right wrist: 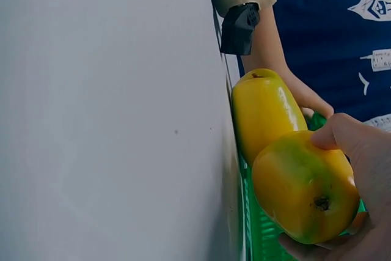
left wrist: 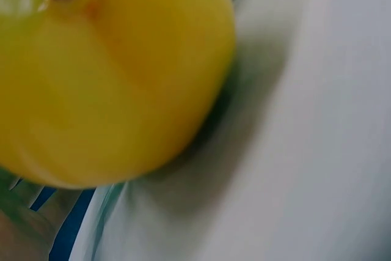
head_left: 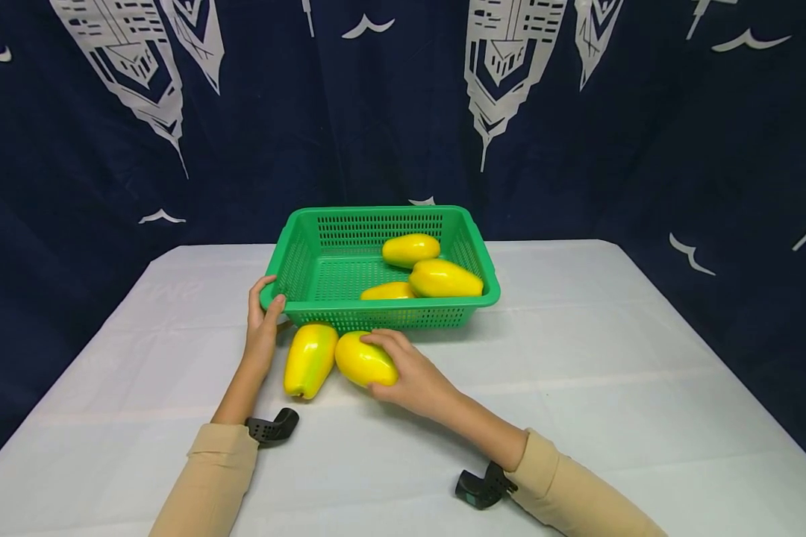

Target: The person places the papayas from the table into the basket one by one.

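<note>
A green plastic basket (head_left: 376, 314) stands at the back of the table with several yellow papayas (head_left: 445, 279) in its right half. My left hand (head_left: 263, 328) grips the basket's front left corner, thumb at the rim. My right hand (head_left: 413, 373) holds a papaya (head_left: 361, 360) just in front of the basket, thumb on the near side and fingers over the far side; the right wrist view shows this held papaya (right wrist: 302, 184) too. Between the hands, another papaya (head_left: 310, 361) lies against the basket front. It fills much of the left wrist view as a large papaya (left wrist: 116, 84).
A white cloth (head_left: 578, 358) covers the table. Behind it hangs a dark blue curtain (head_left: 376, 112) with white prints. Black wrist cameras (head_left: 273, 427) sit on both forearms.
</note>
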`<move>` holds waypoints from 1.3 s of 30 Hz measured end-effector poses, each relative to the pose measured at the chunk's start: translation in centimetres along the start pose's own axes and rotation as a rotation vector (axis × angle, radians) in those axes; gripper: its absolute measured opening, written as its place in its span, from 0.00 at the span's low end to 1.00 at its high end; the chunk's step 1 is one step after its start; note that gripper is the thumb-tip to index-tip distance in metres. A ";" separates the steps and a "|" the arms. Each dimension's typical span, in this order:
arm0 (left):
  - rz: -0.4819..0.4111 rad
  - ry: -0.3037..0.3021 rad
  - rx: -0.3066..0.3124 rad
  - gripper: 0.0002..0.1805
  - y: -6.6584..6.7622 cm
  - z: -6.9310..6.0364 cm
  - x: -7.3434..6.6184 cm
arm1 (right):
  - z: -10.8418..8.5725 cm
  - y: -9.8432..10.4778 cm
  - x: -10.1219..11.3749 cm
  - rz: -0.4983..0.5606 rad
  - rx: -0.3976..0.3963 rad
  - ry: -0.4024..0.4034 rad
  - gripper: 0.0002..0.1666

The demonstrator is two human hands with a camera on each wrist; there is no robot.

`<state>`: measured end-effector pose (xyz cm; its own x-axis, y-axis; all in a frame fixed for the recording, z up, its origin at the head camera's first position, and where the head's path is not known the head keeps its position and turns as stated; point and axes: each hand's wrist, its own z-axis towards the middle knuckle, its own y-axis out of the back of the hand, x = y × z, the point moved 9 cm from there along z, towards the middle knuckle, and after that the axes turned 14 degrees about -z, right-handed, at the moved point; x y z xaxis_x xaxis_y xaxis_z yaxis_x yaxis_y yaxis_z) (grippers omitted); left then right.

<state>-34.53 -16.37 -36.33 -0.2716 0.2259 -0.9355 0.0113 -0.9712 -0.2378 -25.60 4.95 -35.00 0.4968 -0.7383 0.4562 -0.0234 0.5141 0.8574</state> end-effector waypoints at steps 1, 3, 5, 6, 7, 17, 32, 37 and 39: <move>0.001 0.000 0.000 0.26 0.0 0.0 0.0 | 0.0 0.0 0.0 -0.005 0.003 -0.001 0.36; -0.003 0.000 -0.001 0.25 0.0 0.0 0.0 | 0.0 0.1 0.0 -0.013 0.005 -0.004 0.36; -0.008 0.001 -0.002 0.25 0.0 0.0 0.1 | 0.0 0.2 0.0 -0.025 0.006 -0.006 0.36; -0.009 0.001 -0.001 0.25 0.0 0.0 0.0 | 0.0 0.2 0.0 -0.030 0.007 -0.007 0.36; -0.007 0.001 0.000 0.25 0.0 0.0 0.0 | 0.0 0.3 0.0 -0.032 0.008 -0.008 0.36; -0.011 -0.002 0.002 0.25 0.0 0.0 0.0 | 0.0 0.9 0.2 -0.039 0.017 -0.012 0.36; -0.004 0.000 0.004 0.26 0.0 0.1 0.1 | -0.1 1.6 0.5 -0.027 0.011 -0.017 0.35; 0.002 0.006 -0.004 0.26 0.0 0.0 0.1 | -0.1 2.0 0.7 -0.022 0.005 0.001 0.35; -0.002 0.009 -0.004 0.26 0.0 0.0 0.0 | -0.1 2.1 0.7 -0.020 0.004 0.006 0.35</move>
<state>-34.53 -16.38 -36.38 -0.2627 0.2284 -0.9375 0.0148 -0.9705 -0.2406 -25.17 5.55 -32.90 0.5025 -0.7458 0.4373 -0.0169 0.4972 0.8675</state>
